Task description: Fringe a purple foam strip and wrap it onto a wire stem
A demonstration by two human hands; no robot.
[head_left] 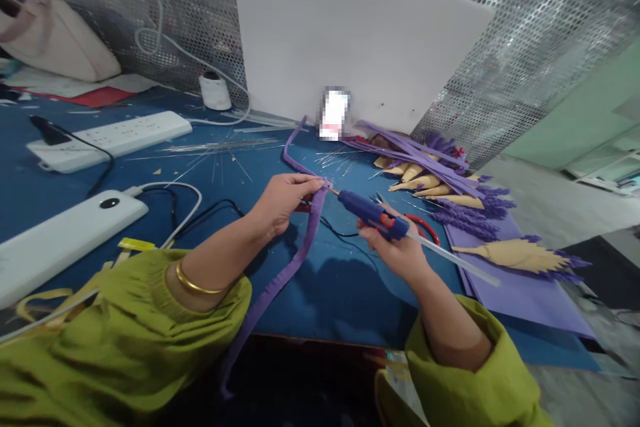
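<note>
My left hand [289, 199] pinches a long purple paper strip [305, 240] near its middle. One end of the strip drops past the table's front edge; the other runs back toward the white board. In my right hand [397, 247] is a blue hot glue gun [367, 209], with a clear glue stick [457, 257] jutting from its rear. Its nozzle touches or nearly touches the strip beside my left fingertips. Red-handled scissors [425, 230] lie partly hidden behind the gun.
Paper-wrapped purple flower bunches [423, 183] and purple sheets [520, 290] lie at the right. Thin wires [225, 145] are scattered behind my left hand. On the left are a power strip [120, 137] and a white power bank [75, 237] with cables. A blurred phone-like screen [334, 113] stands against the board [350, 27].
</note>
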